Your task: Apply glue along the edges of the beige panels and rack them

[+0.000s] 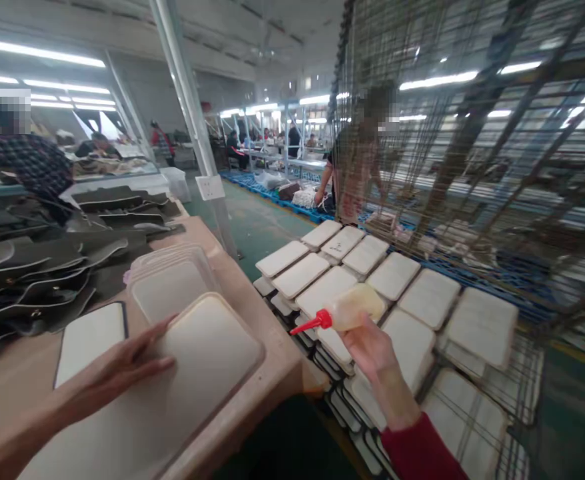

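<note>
My right hand (372, 350) is wrapped round a translucent squeeze bottle (355, 308) with yellowish contents. The bottle lies nearly level, its red nozzle aimed left and slightly down. On the brown-covered table, my left hand (132, 363) rests with fingers stretched out against a large white panel (212, 353) with rounded corners and a yellowish edge. A smaller white panel with a dark border (92, 340) lies partly behind that hand. Beyond the large panel sits a stack of clear rounded-corner sheets (170, 283), partly covered by it.
Rows of white panels (430, 297) cover wire racks at the right. A tall stack of wire racks (452, 133) leans above them. Dark grey bent pieces (27, 280) pile up at the left. A metal post (187, 100) with a socket stands beyond the table (267, 393). Several people work farther off.
</note>
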`<act>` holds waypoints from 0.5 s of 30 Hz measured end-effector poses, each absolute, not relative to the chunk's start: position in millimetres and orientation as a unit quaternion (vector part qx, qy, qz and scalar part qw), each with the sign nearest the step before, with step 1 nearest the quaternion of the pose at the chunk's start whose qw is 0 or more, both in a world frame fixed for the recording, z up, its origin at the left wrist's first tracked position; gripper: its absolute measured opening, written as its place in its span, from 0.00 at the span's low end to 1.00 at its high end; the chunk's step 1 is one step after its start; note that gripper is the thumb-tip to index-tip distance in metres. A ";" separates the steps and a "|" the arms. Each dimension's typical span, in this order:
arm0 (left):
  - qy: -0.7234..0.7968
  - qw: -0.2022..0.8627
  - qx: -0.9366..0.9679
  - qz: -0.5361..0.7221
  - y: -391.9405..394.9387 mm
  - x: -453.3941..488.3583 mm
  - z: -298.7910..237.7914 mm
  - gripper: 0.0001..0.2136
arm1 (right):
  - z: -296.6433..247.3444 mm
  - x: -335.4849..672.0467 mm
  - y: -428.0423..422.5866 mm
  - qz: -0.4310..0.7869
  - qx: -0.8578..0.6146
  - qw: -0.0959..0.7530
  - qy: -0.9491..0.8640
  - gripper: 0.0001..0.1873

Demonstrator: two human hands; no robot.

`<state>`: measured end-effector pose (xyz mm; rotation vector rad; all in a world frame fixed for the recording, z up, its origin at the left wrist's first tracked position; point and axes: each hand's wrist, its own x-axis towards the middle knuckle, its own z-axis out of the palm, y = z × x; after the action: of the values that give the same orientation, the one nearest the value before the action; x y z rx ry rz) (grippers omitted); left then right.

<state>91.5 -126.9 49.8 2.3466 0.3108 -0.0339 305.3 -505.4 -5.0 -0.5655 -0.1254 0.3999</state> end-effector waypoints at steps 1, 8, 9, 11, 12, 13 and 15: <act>0.124 0.375 0.918 -0.025 -141.6 100.8 52.5 0.37 | -0.5 307.3 -515.6 0.181 -0.285 0.939 -0.069 0.18; -0.023 0.460 0.876 -0.144 -220.6 146.4 69.0 0.36 | 45.4 330.1 -570.4 0.019 -0.362 0.921 -0.142 0.26; -0.034 0.476 0.866 -0.149 -226.8 150.6 70.3 0.37 | 53.0 332.4 -574.8 0.017 -0.381 0.913 -0.147 0.26; -0.046 0.498 0.852 -0.157 -234.7 157.8 72.4 0.38 | 67.6 334.0 -582.5 0.017 -0.395 0.905 -0.158 0.25; -0.049 0.505 0.846 -0.164 -236.6 160.9 73.4 0.38 | 74.3 333.1 -585.6 0.012 -0.391 0.905 -0.168 0.25; -0.052 0.508 0.842 -0.175 -237.3 163.8 74.4 0.37 | 80.3 331.0 -588.1 0.004 -0.384 0.906 -0.180 0.26; -0.064 0.512 0.834 -0.195 -235.8 168.6 76.4 0.36 | 89.2 324.4 -589.8 -0.015 -0.378 0.905 -0.197 0.27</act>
<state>168.6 -235.8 76.4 2.0066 -0.1550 -0.4699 324.4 -589.8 89.2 -0.7800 -0.4079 -0.0314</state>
